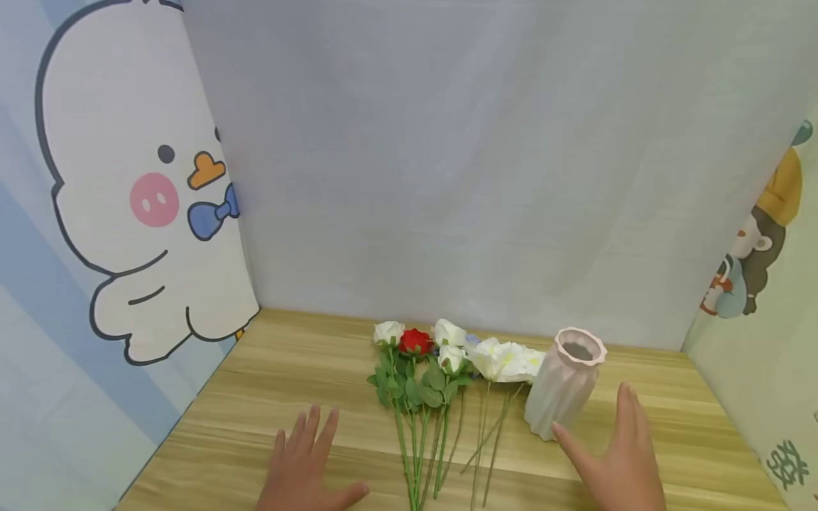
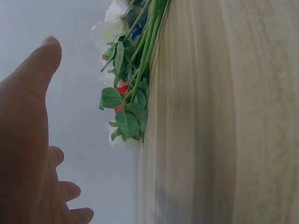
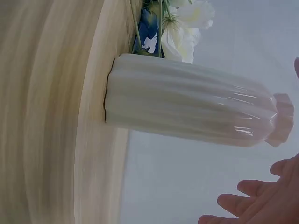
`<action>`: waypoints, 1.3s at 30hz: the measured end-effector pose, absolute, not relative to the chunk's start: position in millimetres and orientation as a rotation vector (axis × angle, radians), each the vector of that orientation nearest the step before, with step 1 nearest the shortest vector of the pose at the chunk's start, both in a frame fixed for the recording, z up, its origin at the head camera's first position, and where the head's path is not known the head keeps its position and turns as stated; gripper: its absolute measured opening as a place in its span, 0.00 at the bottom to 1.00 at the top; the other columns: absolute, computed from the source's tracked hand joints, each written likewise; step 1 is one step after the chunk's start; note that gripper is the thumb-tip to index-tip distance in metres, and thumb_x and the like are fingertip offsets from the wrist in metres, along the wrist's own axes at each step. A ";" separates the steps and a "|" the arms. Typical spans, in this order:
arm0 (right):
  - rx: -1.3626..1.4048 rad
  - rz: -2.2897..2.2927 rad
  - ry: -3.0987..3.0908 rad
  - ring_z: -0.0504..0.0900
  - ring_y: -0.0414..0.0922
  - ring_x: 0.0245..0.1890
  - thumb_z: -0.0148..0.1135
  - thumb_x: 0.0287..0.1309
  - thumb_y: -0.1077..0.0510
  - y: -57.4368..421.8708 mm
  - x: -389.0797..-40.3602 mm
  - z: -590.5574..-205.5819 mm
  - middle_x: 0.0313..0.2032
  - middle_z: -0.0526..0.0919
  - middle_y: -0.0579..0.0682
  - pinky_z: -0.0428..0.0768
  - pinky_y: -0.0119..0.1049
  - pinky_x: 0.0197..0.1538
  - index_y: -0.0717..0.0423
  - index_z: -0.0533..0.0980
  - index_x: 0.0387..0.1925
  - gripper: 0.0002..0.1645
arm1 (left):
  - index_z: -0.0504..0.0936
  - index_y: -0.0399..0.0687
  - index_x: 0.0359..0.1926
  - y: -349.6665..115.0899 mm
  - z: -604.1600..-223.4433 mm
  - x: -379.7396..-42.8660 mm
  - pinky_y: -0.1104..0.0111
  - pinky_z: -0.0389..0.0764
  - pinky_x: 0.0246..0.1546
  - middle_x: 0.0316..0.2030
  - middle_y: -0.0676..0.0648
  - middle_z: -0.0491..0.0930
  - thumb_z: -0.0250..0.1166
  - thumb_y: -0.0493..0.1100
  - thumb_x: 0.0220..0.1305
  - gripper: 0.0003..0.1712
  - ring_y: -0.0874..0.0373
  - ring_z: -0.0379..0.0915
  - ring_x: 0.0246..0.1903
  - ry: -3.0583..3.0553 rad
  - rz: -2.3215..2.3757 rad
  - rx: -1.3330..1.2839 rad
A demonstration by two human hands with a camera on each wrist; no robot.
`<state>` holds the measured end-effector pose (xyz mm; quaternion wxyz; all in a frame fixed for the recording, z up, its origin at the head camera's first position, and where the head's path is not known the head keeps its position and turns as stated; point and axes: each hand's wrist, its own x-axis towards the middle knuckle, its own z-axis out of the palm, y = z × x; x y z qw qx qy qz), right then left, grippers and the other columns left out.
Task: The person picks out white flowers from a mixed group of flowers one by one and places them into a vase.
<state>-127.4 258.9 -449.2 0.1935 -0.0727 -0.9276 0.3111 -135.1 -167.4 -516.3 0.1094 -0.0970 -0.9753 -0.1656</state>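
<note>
A pale pink ribbed vase (image 1: 562, 390) stands upright on the wooden table, its scalloped mouth facing up. My right hand (image 1: 616, 454) is just in front and to the right of it, fingers straight and thumb spread, apparently apart from it; the right wrist view shows the vase (image 3: 187, 100) beyond the fingers. Left of the vase lie artificial flowers: white roses (image 1: 449, 333), a red rose (image 1: 416, 342) and white open blooms (image 1: 501, 360), their stems toward me. To the left of the stems my left hand (image 1: 303, 465) is spread, holding nothing. Blue petals (image 3: 148, 25) show partly behind the vase.
The wooden table (image 1: 268, 383) meets a grey curtain (image 1: 409, 163) at its back edge. A cloth with a cartoon duck (image 1: 140, 177) hangs at the left, and a printed cloth (image 1: 767, 284) at the right.
</note>
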 end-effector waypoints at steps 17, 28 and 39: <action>-0.270 1.473 -2.226 0.57 0.58 0.64 0.75 0.43 0.46 238.4 -179.9 -461.1 0.68 0.53 0.59 0.58 0.61 0.61 0.48 0.40 0.73 0.66 | 0.59 0.47 0.69 -105.6 -515.5 -162.0 0.46 0.57 0.61 0.65 0.44 0.61 0.58 0.74 0.51 0.53 0.43 0.57 0.62 -2.872 -0.827 -0.237; -0.336 1.517 -2.210 0.65 0.57 0.56 0.76 0.41 0.45 238.8 -192.3 -474.1 0.61 0.60 0.61 0.65 0.58 0.56 0.48 0.38 0.72 0.68 | 0.64 0.37 0.64 -85.9 -512.6 -187.7 0.48 0.68 0.54 0.56 0.38 0.70 0.60 0.64 0.59 0.43 0.42 0.66 0.55 -2.930 -1.119 0.002; -0.373 1.568 -2.167 0.66 0.57 0.55 0.78 0.38 0.46 237.8 -195.6 -479.5 0.59 0.63 0.60 0.67 0.56 0.55 0.45 0.40 0.71 0.69 | 0.73 0.36 0.54 -86.0 -520.7 -212.2 0.59 0.76 0.33 0.32 0.51 0.76 0.62 0.50 0.59 0.28 0.57 0.72 0.31 -2.880 -1.420 0.154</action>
